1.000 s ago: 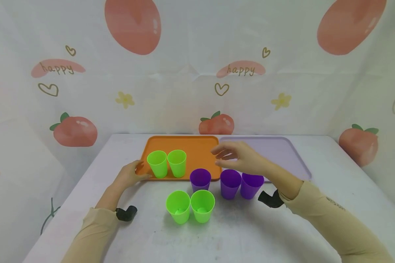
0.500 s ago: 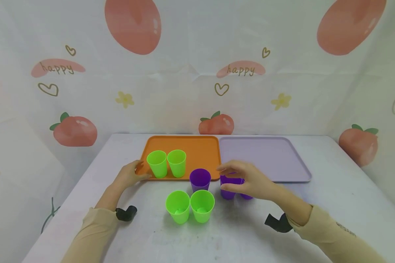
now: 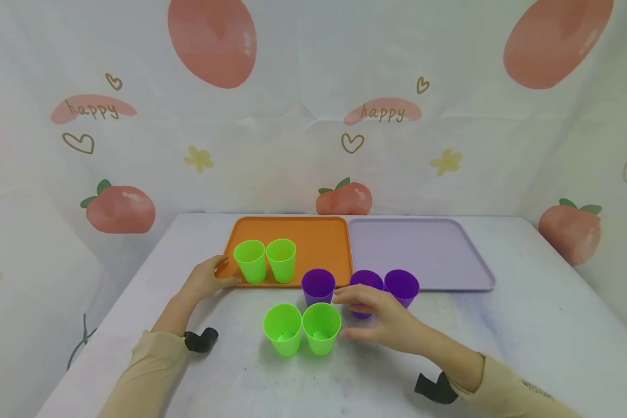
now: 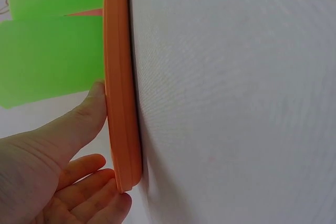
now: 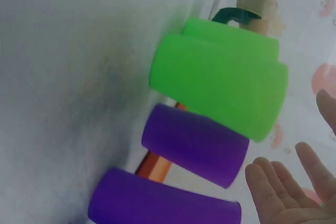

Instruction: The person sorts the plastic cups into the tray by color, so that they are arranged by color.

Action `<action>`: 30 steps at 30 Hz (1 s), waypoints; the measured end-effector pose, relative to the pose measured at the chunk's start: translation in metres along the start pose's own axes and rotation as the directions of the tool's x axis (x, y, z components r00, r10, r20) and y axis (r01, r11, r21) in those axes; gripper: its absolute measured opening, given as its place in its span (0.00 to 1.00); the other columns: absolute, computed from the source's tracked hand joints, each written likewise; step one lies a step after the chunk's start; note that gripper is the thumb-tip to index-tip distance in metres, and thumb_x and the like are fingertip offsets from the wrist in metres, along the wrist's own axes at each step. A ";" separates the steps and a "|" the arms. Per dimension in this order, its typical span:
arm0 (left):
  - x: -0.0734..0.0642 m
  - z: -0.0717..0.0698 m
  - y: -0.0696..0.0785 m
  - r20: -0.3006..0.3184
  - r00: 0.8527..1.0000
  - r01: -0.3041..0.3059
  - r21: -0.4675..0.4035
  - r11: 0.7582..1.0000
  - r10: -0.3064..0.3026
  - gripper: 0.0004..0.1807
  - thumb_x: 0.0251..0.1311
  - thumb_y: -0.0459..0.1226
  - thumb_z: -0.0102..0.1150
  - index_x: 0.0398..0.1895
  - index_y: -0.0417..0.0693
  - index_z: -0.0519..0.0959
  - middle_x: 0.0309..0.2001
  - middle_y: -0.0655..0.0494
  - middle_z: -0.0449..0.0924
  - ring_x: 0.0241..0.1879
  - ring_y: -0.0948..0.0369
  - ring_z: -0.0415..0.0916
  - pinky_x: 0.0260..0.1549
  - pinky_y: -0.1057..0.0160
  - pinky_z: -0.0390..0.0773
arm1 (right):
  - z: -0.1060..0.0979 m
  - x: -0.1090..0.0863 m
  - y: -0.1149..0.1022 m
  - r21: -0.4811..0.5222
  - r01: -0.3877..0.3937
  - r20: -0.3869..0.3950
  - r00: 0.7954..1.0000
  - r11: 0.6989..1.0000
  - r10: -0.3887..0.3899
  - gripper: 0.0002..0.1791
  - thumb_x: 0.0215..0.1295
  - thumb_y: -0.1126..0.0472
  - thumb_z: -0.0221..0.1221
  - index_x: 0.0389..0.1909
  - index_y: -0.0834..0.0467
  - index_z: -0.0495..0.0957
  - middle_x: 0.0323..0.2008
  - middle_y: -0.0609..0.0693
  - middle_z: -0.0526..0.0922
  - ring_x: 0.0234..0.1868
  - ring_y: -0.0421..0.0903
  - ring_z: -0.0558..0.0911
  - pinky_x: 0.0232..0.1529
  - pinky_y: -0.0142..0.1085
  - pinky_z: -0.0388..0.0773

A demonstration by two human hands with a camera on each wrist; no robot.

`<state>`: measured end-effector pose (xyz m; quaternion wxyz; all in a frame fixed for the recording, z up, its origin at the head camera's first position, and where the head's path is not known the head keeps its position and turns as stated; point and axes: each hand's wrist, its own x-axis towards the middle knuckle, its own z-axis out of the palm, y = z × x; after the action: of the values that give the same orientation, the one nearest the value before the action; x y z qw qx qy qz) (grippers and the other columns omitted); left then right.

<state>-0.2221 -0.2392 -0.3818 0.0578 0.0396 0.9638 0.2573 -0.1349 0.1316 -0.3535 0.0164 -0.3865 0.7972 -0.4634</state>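
Right hand [image 3: 389, 324] came closer — green cup [image 3: 321, 330] (upright) just beside it.

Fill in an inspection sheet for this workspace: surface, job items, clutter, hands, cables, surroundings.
Surface: white table, a few dark specks.
Job items: two green cups upright on the orange tray; two more green cups and three purple cups upright on the table; lilac tray beside the orange one.
Clutter: nothing seen.
Hands: left hand holds the orange tray's near left corner; right hand holds nothing, beside the nearer green cups.
Cables: thin dark line at far left, perhaps a cord.
Surroundings: white cloth behind, printed with fruit and hearts.
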 end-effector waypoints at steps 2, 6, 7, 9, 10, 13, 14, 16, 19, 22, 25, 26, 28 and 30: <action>0.000 0.000 0.000 -0.005 1.000 -0.008 -0.002 1.000 0.008 0.39 0.54 0.44 0.64 0.63 0.28 0.61 0.61 0.29 0.65 0.61 0.35 0.63 0.61 0.40 0.66 | 0.004 -0.002 0.001 0.001 -0.006 -0.010 1.000 1.000 0.006 0.25 0.51 0.60 0.68 0.51 0.61 0.75 0.56 0.60 0.76 0.59 0.53 0.75 0.52 0.45 0.78; -0.001 0.000 0.001 -0.010 1.000 -0.011 -0.002 1.000 0.011 0.39 0.54 0.44 0.63 0.63 0.28 0.61 0.61 0.29 0.65 0.60 0.35 0.63 0.61 0.41 0.66 | 0.011 -0.004 0.003 -0.010 -0.004 -0.040 0.999 1.000 0.004 0.24 0.50 0.62 0.68 0.49 0.61 0.76 0.57 0.60 0.76 0.59 0.54 0.74 0.51 0.45 0.79; -0.001 0.000 0.001 -0.008 1.000 -0.009 -0.001 1.000 0.009 0.39 0.55 0.44 0.63 0.63 0.28 0.61 0.61 0.29 0.65 0.60 0.35 0.63 0.61 0.40 0.66 | 0.013 -0.005 0.004 -0.021 -0.002 -0.049 0.999 1.000 0.001 0.24 0.49 0.63 0.68 0.49 0.61 0.76 0.56 0.60 0.77 0.59 0.54 0.75 0.51 0.44 0.80; -0.001 -0.001 0.001 -0.004 1.000 -0.004 0.002 1.000 0.004 0.39 0.54 0.44 0.63 0.63 0.28 0.61 0.62 0.29 0.65 0.60 0.35 0.62 0.61 0.40 0.66 | 0.017 -0.005 0.005 -0.041 0.003 -0.063 0.998 0.999 -0.006 0.23 0.49 0.63 0.69 0.48 0.62 0.77 0.55 0.60 0.78 0.57 0.54 0.76 0.50 0.42 0.81; -0.001 0.000 0.000 -0.003 1.000 -0.003 0.004 1.000 0.003 0.39 0.55 0.45 0.63 0.63 0.29 0.61 0.62 0.29 0.64 0.60 0.35 0.62 0.61 0.40 0.65 | 0.018 -0.006 0.006 -0.053 0.003 -0.067 0.998 0.999 -0.007 0.23 0.49 0.63 0.69 0.48 0.62 0.77 0.54 0.60 0.78 0.56 0.54 0.76 0.50 0.41 0.81; 0.000 0.000 -0.001 -0.007 1.000 -0.004 0.009 1.000 0.004 0.39 0.55 0.45 0.63 0.63 0.29 0.61 0.62 0.28 0.64 0.60 0.35 0.63 0.61 0.40 0.66 | 0.022 -0.006 0.007 -0.069 -0.001 -0.076 0.997 0.998 -0.004 0.23 0.49 0.61 0.69 0.47 0.61 0.77 0.52 0.59 0.79 0.54 0.54 0.78 0.49 0.38 0.82; 0.000 0.001 -0.001 -0.011 1.000 -0.007 0.011 1.000 0.007 0.39 0.55 0.44 0.63 0.63 0.29 0.61 0.61 0.28 0.65 0.60 0.35 0.63 0.60 0.40 0.66 | 0.023 -0.006 0.007 -0.065 -0.008 -0.076 0.997 0.998 0.003 0.23 0.50 0.60 0.69 0.47 0.61 0.77 0.52 0.59 0.79 0.54 0.54 0.78 0.49 0.38 0.82; 0.000 0.002 -0.003 -0.023 1.000 -0.018 0.017 1.000 0.019 0.38 0.55 0.44 0.63 0.63 0.29 0.62 0.61 0.28 0.65 0.59 0.35 0.64 0.60 0.40 0.67 | 0.024 -0.007 0.007 -0.053 -0.026 -0.071 0.997 0.998 0.022 0.23 0.50 0.59 0.68 0.48 0.60 0.77 0.53 0.59 0.79 0.54 0.54 0.78 0.49 0.37 0.82; 0.001 0.002 -0.004 -0.036 0.999 -0.033 0.026 0.999 0.033 0.38 0.54 0.43 0.63 0.62 0.29 0.63 0.60 0.28 0.66 0.59 0.34 0.65 0.59 0.40 0.68 | 0.025 -0.007 0.007 -0.029 -0.050 -0.066 0.997 0.998 0.048 0.23 0.51 0.57 0.68 0.48 0.61 0.77 0.54 0.58 0.78 0.55 0.55 0.78 0.49 0.36 0.81; 0.001 0.003 -0.004 -0.040 0.999 -0.036 0.025 0.999 0.037 0.38 0.54 0.43 0.63 0.62 0.28 0.63 0.60 0.28 0.66 0.58 0.34 0.65 0.59 0.40 0.68 | 0.027 -0.006 0.007 -0.013 -0.060 -0.065 0.996 0.998 0.059 0.23 0.51 0.57 0.68 0.48 0.61 0.77 0.54 0.58 0.78 0.55 0.55 0.78 0.49 0.35 0.81; 0.000 0.003 -0.003 -0.040 0.998 -0.037 0.022 0.999 0.038 0.38 0.54 0.43 0.63 0.62 0.29 0.63 0.60 0.28 0.66 0.59 0.34 0.65 0.59 0.40 0.68 | 0.028 -0.005 0.007 -0.007 -0.063 -0.069 0.996 0.998 0.063 0.23 0.51 0.56 0.68 0.47 0.61 0.77 0.54 0.58 0.78 0.55 0.54 0.78 0.49 0.35 0.82; 0.000 0.002 -0.003 -0.039 0.999 -0.037 0.021 0.999 0.038 0.38 0.54 0.43 0.63 0.62 0.29 0.63 0.60 0.28 0.66 0.59 0.34 0.65 0.59 0.40 0.68 | 0.029 -0.005 0.007 -0.006 -0.064 -0.071 0.995 0.998 0.064 0.23 0.51 0.56 0.68 0.47 0.60 0.77 0.54 0.58 0.78 0.55 0.54 0.78 0.49 0.35 0.82; 0.000 0.002 -0.003 -0.040 0.998 -0.037 0.020 0.999 0.038 0.37 0.54 0.43 0.63 0.62 0.28 0.63 0.60 0.28 0.66 0.59 0.34 0.65 0.59 0.40 0.68 | 0.029 -0.004 0.007 -0.010 -0.061 -0.079 0.995 0.998 0.060 0.22 0.51 0.56 0.68 0.46 0.60 0.77 0.54 0.57 0.78 0.54 0.53 0.78 0.49 0.36 0.82; 0.000 0.002 -0.002 -0.037 0.999 -0.035 0.020 0.999 0.036 0.38 0.54 0.43 0.63 0.62 0.29 0.63 0.60 0.27 0.66 0.59 0.34 0.65 0.59 0.40 0.68 | 0.029 -0.003 0.006 -0.012 -0.060 -0.084 0.995 0.998 0.059 0.22 0.50 0.56 0.69 0.46 0.60 0.77 0.53 0.57 0.78 0.54 0.53 0.78 0.48 0.36 0.82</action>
<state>-0.2222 -0.2405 -0.3846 0.0346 0.0525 0.9664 0.2494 -0.1252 0.1140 -0.3760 -0.0060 -0.3429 0.8117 -0.4729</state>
